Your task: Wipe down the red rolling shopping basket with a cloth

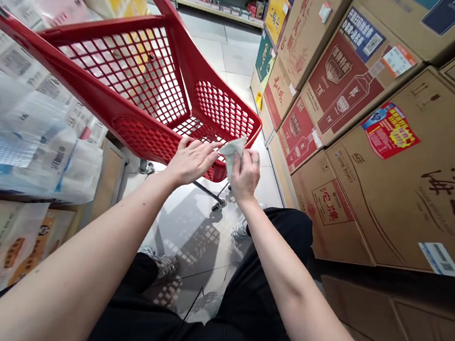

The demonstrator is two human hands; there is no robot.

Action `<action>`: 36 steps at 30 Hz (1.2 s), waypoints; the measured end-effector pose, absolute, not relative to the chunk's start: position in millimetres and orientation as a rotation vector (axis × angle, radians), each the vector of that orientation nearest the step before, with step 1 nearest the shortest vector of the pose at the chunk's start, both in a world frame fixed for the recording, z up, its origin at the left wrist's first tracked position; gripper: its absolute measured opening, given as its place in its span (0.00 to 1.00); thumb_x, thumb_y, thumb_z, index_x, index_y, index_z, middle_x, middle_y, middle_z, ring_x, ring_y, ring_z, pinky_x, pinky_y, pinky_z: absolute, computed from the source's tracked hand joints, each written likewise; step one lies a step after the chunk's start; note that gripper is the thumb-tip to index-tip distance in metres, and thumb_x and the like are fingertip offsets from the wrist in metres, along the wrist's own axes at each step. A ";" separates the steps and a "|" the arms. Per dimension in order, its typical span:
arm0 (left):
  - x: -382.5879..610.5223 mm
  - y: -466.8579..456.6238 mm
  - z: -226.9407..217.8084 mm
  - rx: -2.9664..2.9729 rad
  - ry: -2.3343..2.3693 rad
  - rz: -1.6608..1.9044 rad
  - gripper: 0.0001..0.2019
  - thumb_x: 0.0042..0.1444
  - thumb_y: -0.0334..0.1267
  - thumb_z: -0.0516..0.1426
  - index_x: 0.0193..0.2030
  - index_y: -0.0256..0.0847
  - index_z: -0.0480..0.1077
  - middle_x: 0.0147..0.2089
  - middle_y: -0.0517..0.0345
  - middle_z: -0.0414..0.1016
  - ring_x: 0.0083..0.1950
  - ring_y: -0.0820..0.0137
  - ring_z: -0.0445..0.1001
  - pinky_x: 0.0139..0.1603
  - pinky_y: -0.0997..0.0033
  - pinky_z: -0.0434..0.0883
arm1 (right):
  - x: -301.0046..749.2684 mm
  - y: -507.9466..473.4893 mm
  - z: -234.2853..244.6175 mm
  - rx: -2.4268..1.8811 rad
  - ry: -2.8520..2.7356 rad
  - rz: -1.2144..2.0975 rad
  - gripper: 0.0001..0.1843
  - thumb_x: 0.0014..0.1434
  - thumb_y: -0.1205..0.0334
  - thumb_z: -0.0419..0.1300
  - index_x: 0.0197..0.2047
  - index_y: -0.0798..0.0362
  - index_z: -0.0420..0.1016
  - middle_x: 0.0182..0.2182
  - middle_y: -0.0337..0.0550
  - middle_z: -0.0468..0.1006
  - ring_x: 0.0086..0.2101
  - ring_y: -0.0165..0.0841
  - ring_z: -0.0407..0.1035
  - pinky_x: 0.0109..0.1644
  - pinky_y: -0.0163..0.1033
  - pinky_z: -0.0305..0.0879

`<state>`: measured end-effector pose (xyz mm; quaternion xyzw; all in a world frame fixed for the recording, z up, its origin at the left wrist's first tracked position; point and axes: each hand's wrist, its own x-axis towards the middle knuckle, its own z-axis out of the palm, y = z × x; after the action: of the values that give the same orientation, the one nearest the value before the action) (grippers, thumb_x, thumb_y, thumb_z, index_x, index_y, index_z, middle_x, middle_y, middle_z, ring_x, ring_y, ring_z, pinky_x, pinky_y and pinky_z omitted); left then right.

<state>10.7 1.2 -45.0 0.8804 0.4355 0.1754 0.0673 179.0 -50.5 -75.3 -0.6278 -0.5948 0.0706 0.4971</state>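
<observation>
A red plastic shopping cart point(170, 66) with a mesh basket stands before me, tilted across the view. My left hand point(195, 160) lies on the near corner of its rim, fingers stretched toward the right and thumb along the edge. Close beside it, my right hand point(247, 173) is closed on a pale grey-green cloth point(233, 151), thin and crumpled. Part of the cloth sticks up above the fingers against the basket corner. Whether the cloth touches the rim there, I cannot tell.
Stacked cardboard boxes point(383, 175) line the right side. Wrapped paper packs point(32, 143) are piled on the left. A shelf with small goods point(217, 5) stands at the back. Cart wheels point(218, 206) and my shoes point(163, 263) are on the pale tiled floor point(189, 233).
</observation>
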 end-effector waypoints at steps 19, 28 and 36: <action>-57.8 41.5 -31.4 2.959 1.394 0.386 0.19 0.66 0.52 0.44 0.46 0.46 0.72 0.44 0.51 0.73 0.56 0.58 0.66 0.64 0.51 0.52 | 207.7 -18.8 -90.6 -1.322 -2.227 -0.162 0.27 0.69 0.44 0.42 0.41 0.55 0.72 0.41 0.52 0.73 0.48 0.41 0.62 0.55 0.48 0.63; -54.5 42.7 -33.5 2.986 1.404 0.434 0.18 0.66 0.51 0.45 0.43 0.45 0.72 0.44 0.50 0.73 0.54 0.56 0.66 0.59 0.51 0.54 | 170.7 -33.9 -68.7 -1.601 -2.372 -0.451 0.23 0.71 0.53 0.39 0.45 0.60 0.69 0.40 0.57 0.73 0.45 0.42 0.64 0.41 0.44 0.63; -46.8 44.3 -30.6 3.083 1.473 0.351 0.19 0.67 0.50 0.44 0.42 0.42 0.70 0.43 0.51 0.72 0.52 0.60 0.66 0.59 0.53 0.55 | 153.7 -25.4 -59.8 -1.764 -2.329 -0.478 0.19 0.68 0.72 0.37 0.47 0.63 0.68 0.40 0.59 0.74 0.45 0.42 0.64 0.36 0.41 0.63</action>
<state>-46.8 44.3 -30.6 0.8880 0.4243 0.1010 -0.1460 153.7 -25.4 -59.8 -0.5934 -0.7835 -0.1609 0.0906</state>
